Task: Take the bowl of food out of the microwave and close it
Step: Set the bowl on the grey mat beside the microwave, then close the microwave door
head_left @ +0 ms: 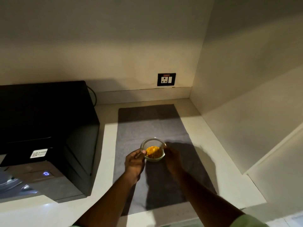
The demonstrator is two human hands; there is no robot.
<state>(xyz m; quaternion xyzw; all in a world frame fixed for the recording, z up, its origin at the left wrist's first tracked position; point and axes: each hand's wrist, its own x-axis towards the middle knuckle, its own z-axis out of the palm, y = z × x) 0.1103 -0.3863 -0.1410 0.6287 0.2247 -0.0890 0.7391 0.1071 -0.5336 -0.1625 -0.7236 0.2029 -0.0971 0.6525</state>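
Observation:
A small clear glass bowl (152,149) with yellow-orange food in it is over the grey mat (141,128) at the centre of the counter. My left hand (134,163) grips its left rim, thumb against the glass. My right hand (172,159) holds its right side, fingers curled at the rim. Whether the bowl rests on the mat or hangs just above it is unclear. The black microwave (49,128) stands on the left; a lit blue display shows on its front, and its door area is cut off at the lower left edge.
The white counter (106,161) ends in a corner, with walls behind and to the right. A black wall socket (166,79) sits above the backsplash. A dark cable runs behind the microwave. A sloped white panel (262,128) rises at the right.

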